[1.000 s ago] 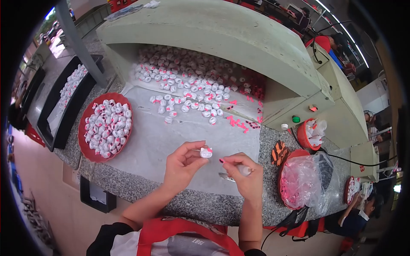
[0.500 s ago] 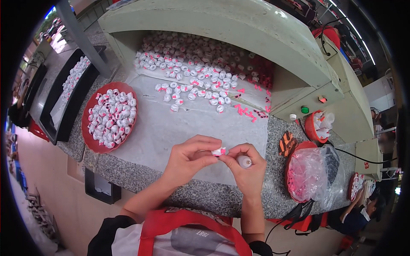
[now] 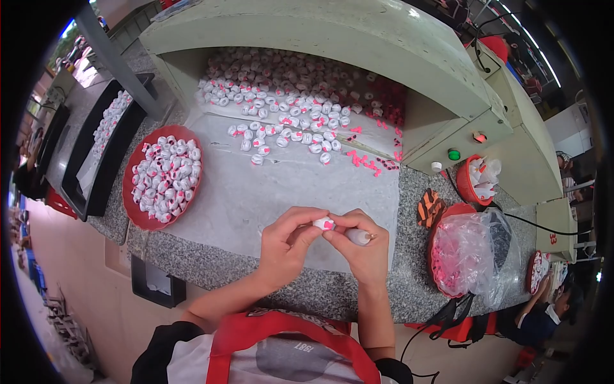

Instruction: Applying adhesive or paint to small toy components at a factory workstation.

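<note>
At the far left, a black tray [image 3: 101,189] holds small white pieces. To its right, a red bowl [image 3: 130,208] stands on the speckled table [image 3: 249,270], filled with more white pieces carrying pink and dark spots. A black bin [image 3: 144,293] sits below the table edge. A pale sheet [image 3: 224,201] covers the middle of the work surface. A heap of pieces [image 3: 281,105] lies at its back, beneath a grey-green cabinet [image 3: 320,38].

The left hand [image 3: 285,248] is above the sheet; its thumb and forefinger are clamped on one white cap-sized ball [image 3: 324,224] with a pink part. The ball is located between the two hands. The right hand [image 3: 367,256] has its thumb and forefinger together at the ball's right side; whether they grip a separate part cannot be told. Its curled fingers hold a small bottle [image 3: 360,237].

Loose pink bows [image 3: 363,161] lie at the sheet's back right. Farther right are a striped cloth [image 3: 430,208], a green button [image 3: 453,154], a red cup [image 3: 464,187] containing bottles, and a clear plastic bag [image 3: 464,249] over a second bowl.
</note>
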`<state>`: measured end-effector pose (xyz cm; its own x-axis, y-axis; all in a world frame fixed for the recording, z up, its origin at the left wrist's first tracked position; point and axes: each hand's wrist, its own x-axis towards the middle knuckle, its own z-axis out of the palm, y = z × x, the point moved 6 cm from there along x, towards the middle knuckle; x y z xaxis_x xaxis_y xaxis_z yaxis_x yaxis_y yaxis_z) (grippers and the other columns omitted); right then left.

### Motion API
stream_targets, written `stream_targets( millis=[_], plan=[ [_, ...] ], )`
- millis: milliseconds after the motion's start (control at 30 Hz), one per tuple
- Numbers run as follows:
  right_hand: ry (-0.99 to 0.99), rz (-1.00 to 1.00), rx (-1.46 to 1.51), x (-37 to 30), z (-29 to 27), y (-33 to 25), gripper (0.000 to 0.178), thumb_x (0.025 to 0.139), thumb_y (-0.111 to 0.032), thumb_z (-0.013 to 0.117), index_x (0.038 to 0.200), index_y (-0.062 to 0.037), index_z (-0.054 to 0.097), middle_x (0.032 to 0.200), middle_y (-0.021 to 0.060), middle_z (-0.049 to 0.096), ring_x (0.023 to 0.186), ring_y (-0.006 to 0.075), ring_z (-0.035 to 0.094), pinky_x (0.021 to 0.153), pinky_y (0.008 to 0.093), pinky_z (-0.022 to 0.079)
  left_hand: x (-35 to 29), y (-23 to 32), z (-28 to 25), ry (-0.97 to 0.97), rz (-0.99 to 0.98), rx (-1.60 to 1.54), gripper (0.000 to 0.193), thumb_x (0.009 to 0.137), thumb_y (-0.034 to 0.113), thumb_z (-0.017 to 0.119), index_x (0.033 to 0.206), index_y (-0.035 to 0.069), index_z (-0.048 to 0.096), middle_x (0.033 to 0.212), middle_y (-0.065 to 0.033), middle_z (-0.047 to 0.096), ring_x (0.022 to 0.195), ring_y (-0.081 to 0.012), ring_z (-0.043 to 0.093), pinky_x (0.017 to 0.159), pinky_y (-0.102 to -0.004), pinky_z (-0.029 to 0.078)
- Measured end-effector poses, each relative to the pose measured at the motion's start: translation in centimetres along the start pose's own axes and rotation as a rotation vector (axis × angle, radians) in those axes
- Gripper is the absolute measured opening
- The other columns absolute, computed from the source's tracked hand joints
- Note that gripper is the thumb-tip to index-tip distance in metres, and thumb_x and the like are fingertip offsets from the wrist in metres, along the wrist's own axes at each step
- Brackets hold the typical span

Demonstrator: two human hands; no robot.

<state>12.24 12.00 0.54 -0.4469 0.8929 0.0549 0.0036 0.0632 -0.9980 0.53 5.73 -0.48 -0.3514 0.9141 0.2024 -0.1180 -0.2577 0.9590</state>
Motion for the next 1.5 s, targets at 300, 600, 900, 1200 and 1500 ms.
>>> stream_targets(
  millis=[300,600,900,1200,1500],
  plan=[
    [0.094,-0.301,0.002,-0.8,0.1,-0.1,0.032,0.067,0.009,0.065,0.097,0.0015,0.055,0.089,0.0116,0.056,0.068,0.0102,0.054,0.061,0.0210,0.045,0.8,-1.5,-0.4,-0.011,-0.468,-0.386,0.034,0.083,0.004,0.054,0.115,0.000,0.045,0.084,-0.0090,0.059,0.082,-0.0141,0.059,0.073,-0.0250,0.049],
    [-0.023,-0.135,0.242,-0.8,-0.1,0.6,0.020,0.070,0.005,0.064,0.087,0.0013,0.056,0.087,0.0127,0.057,0.068,0.0134,0.055,0.054,0.0227,0.046,0.1,0.8,0.2,-0.196,-0.140,-0.098,0.024,0.078,-0.007,0.055,0.101,-0.004,0.050,0.084,-0.0108,0.058,0.078,-0.0194,0.062,0.062,-0.0243,0.052],
    [-0.003,0.052,0.399,-0.6,1.0,1.8,0.016,0.071,0.000,0.065,0.078,-0.0003,0.051,0.082,0.0142,0.057,0.065,0.0152,0.055,0.050,0.0236,0.046,-0.1,0.4,-0.4,-0.142,-0.234,-0.174,0.018,0.078,-0.005,0.056,0.095,-0.004,0.050,0.087,-0.0139,0.060,0.074,-0.0181,0.062,0.062,-0.0245,0.051],
    [0.003,0.119,0.409,-0.4,2.3,3.6,0.010,0.075,-0.001,0.062,0.082,0.0000,0.055,0.083,0.0105,0.059,0.065,0.0109,0.055,0.052,0.0210,0.045,-0.2,-0.8,-2.1,-0.109,-0.254,-0.205,0.020,0.080,-0.003,0.055,0.099,-0.004,0.051,0.083,-0.0128,0.061,0.076,-0.0171,0.062,0.065,-0.0256,0.051],
    [0.029,0.210,0.305,-0.3,5.2,5.8,0.011,0.076,-0.005,0.062,0.082,0.0003,0.054,0.084,0.0118,0.059,0.063,0.0131,0.055,0.050,0.0236,0.045,-1.0,-2.4,-5.1,0.009,-0.331,-0.217,0.020,0.080,-0.002,0.055,0.100,-0.003,0.054,0.087,-0.0118,0.061,0.076,-0.0148,0.060,0.067,-0.0238,0.049]
  ],
)
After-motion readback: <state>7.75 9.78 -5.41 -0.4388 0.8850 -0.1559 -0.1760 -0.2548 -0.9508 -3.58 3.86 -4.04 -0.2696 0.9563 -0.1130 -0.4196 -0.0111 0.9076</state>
